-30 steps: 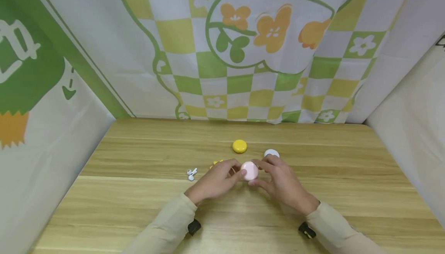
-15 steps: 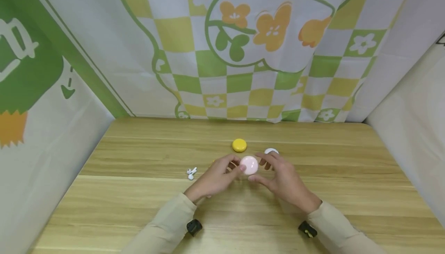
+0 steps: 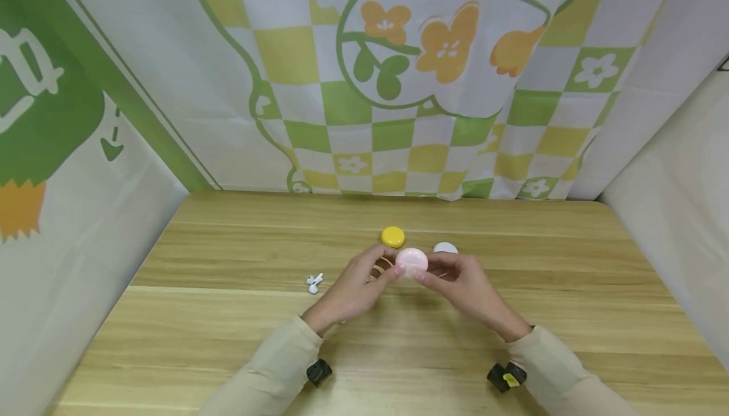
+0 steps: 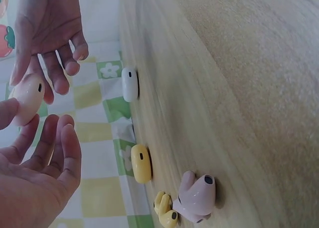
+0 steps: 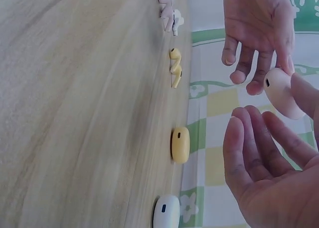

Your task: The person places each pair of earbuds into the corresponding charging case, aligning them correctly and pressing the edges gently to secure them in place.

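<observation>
A pale pink round earbud case (image 3: 411,260) is held up between both hands, above the table, its lid closed. My left hand (image 3: 359,286) pinches its left side between thumb and index finger. From the other side my right hand (image 3: 475,289) pinches it too, thumb at the front edge. A small dark port (image 4: 40,88) shows on the case's underside in the left wrist view. The remaining fingers of both hands are spread loosely beneath. Beyond the hands lie a yellow earbud case (image 3: 393,237) and a white earbud case (image 3: 445,248), partly covered by the right hand.
White earbuds (image 3: 314,282) lie left of the left hand on the wooden table (image 3: 228,315). Yellow earbuds (image 5: 175,68) and pink earbuds (image 4: 199,198) show in the wrist views, hidden in the head view. A patterned curtain (image 3: 398,137) hangs behind the table.
The pink case has shifted away from the body and tipped in the hands. The right hand's fingers, spread apart beside the case half a second ago, have come in to pinch it.
</observation>
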The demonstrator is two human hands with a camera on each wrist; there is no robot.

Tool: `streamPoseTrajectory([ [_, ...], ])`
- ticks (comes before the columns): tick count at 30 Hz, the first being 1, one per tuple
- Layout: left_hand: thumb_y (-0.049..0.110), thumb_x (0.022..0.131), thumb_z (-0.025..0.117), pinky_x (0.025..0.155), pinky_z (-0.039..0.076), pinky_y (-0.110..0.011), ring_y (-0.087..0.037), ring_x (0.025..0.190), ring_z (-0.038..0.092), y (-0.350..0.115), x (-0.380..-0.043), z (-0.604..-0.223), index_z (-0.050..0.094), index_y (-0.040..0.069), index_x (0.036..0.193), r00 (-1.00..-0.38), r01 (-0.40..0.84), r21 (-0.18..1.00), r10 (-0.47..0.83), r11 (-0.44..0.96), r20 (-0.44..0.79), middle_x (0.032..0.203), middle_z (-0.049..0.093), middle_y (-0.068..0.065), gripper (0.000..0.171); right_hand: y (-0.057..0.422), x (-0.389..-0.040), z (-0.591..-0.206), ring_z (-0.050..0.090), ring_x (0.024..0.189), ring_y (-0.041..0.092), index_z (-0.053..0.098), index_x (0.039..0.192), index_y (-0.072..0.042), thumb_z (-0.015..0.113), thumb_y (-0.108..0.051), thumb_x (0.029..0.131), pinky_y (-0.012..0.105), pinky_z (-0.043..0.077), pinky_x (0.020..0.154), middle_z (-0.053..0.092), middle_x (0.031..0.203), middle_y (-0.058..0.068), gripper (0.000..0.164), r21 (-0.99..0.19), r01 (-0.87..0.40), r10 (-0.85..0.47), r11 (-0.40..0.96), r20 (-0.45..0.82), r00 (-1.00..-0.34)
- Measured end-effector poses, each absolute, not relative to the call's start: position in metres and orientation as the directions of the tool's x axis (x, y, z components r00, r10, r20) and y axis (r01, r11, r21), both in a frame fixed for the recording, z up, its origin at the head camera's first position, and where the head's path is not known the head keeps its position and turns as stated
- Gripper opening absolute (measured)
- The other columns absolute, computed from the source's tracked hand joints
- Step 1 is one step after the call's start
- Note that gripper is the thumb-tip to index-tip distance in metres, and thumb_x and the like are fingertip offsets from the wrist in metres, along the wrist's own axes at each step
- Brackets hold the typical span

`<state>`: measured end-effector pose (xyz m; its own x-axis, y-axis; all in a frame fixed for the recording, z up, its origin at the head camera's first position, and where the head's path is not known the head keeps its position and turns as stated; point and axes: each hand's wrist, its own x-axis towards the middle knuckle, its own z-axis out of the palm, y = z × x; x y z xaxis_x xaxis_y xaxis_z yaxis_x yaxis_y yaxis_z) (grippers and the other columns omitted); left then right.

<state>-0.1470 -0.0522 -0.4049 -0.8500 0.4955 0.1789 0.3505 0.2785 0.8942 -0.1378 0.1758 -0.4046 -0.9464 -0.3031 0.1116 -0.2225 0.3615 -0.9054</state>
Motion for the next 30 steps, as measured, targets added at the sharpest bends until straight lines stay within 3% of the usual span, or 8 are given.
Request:
streamPoseTrajectory([
  [15,0.027,0.105,0.059,0.09,0.051,-0.036,-0.017,0.105,0.059,-0.054,-0.145,-0.4,0.059,0.008,0.124,-0.832,0.395,0.86,0.522,0.324,0.186,0.119,0.061,-0.001,0.026,0.174,-0.139,-0.404,0.068,0.093,0.019,0.075,0.111,0.003,0.077,-0.008,0.091,0.029,0.058,0.078,0.073,0.105,0.013,0.023,-0.932,-0.207,-0.287,0.299,0.12,-0.95],
  [24,0.03,0.104,0.06,0.089,0.053,-0.039,-0.017,0.105,0.058,-0.052,-0.148,-0.393,0.061,0.01,0.118,-0.803,0.511,0.783,0.522,0.355,0.288,0.115,0.062,0.001,0.024,0.175,-0.137,-0.405,0.07,0.089,0.017,0.076,0.109,0.003,0.08,-0.005,0.087,0.03,0.059,0.077,0.074,0.103,0.014,0.024,-0.933,-0.229,-0.3,0.276,0.143,-0.943],
  [30,0.028,0.105,0.058,0.087,0.054,-0.038,-0.017,0.105,0.058,-0.051,-0.148,-0.391,0.06,0.008,0.116,-0.797,0.524,0.771,0.528,0.362,0.294,0.113,0.06,-0.001,0.023,0.175,-0.137,-0.405,0.069,0.088,0.018,0.076,0.109,0.001,0.08,-0.006,0.086,0.03,0.059,0.076,0.074,0.103,0.013,0.024,-0.931,-0.247,-0.313,0.27,0.157,-0.937],
])
